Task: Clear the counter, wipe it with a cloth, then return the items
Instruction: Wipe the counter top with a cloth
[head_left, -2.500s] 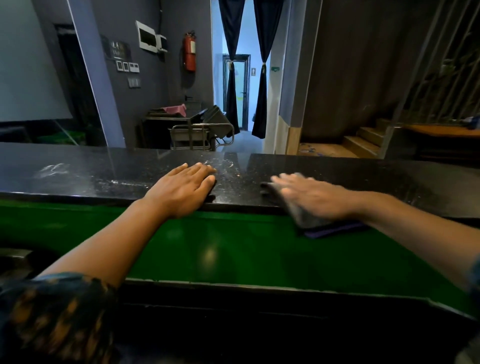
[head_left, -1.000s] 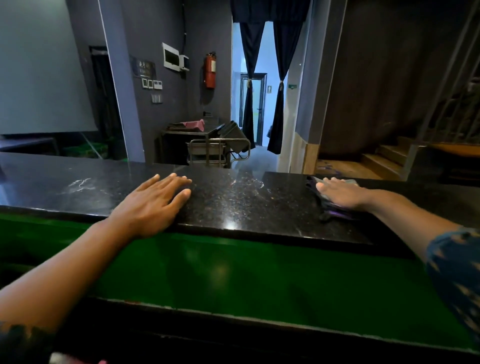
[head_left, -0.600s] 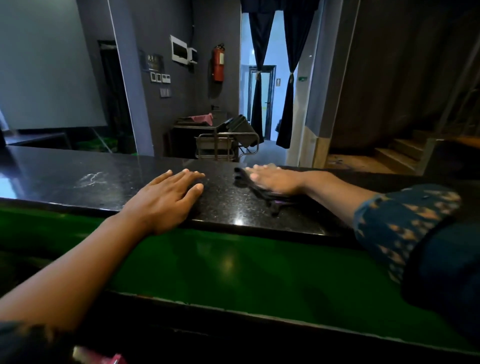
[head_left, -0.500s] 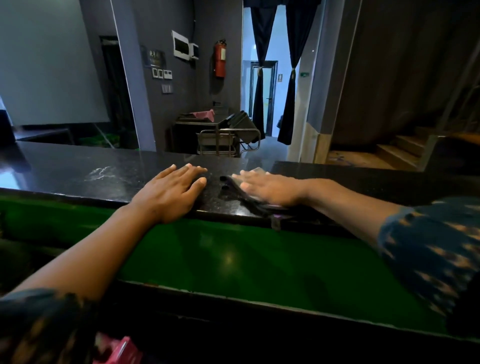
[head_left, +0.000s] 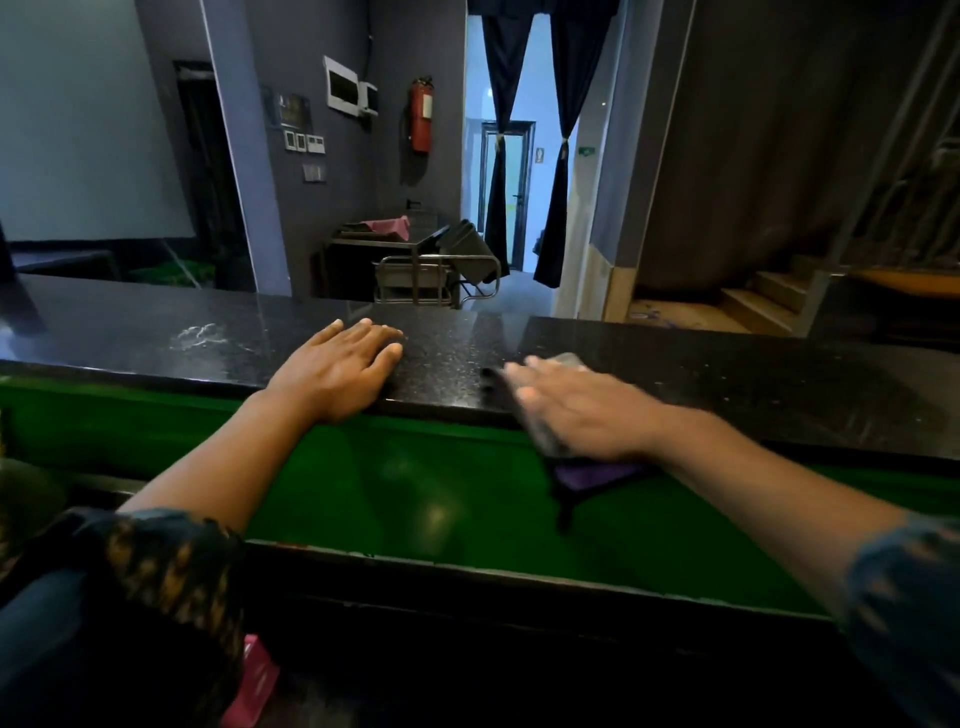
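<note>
A black speckled stone counter (head_left: 727, 374) runs across the view, with a green panel below its near edge. My left hand (head_left: 340, 366) lies flat on the counter, palm down, fingers together, holding nothing. My right hand (head_left: 571, 410) is blurred and presses flat on a dark purple-grey cloth (head_left: 592, 475) at the counter's near edge. Part of the cloth hangs over the edge onto the green panel, and a corner shows beyond my fingertips.
White smears (head_left: 200, 335) mark the counter to the left of my left hand. Beyond the counter stand a metal cart (head_left: 431, 275), a red fire extinguisher (head_left: 422, 114) on the wall, a curtained doorway and wooden stairs (head_left: 753, 306) at right. A pink object (head_left: 254, 686) lies low near me.
My right hand has slid the cloth from the far side of the counter back toward the near edge and slightly right, so the cloth now hangs over it. My left hand stays put.
</note>
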